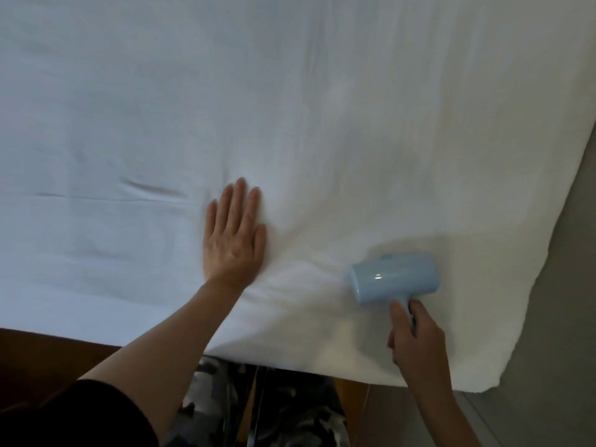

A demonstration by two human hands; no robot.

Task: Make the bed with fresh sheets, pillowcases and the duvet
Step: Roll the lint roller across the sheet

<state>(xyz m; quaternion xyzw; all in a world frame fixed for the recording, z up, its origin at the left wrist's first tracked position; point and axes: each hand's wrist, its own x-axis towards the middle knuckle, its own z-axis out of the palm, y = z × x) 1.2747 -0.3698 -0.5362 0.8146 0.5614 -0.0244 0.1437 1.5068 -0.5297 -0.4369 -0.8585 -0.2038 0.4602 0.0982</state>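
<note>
A white sheet (290, 108) covers the bed and fills most of the view, with a few shallow creases at the left. My left hand (233, 235) lies flat on the sheet near the front edge, fingers straight and pressing down. To its right, my right hand (416, 337) grips the handle of a light blue lint roller (395, 277), whose drum rests on the sheet close to the bed's near right corner.
The bed's front edge runs across the bottom of the view, its right corner (483, 382) just beyond my right wrist. Brown wooden floor (38, 356) shows at the lower left, grey floor (548, 317) along the right. My patterned trousers (274, 414) stand against the bed.
</note>
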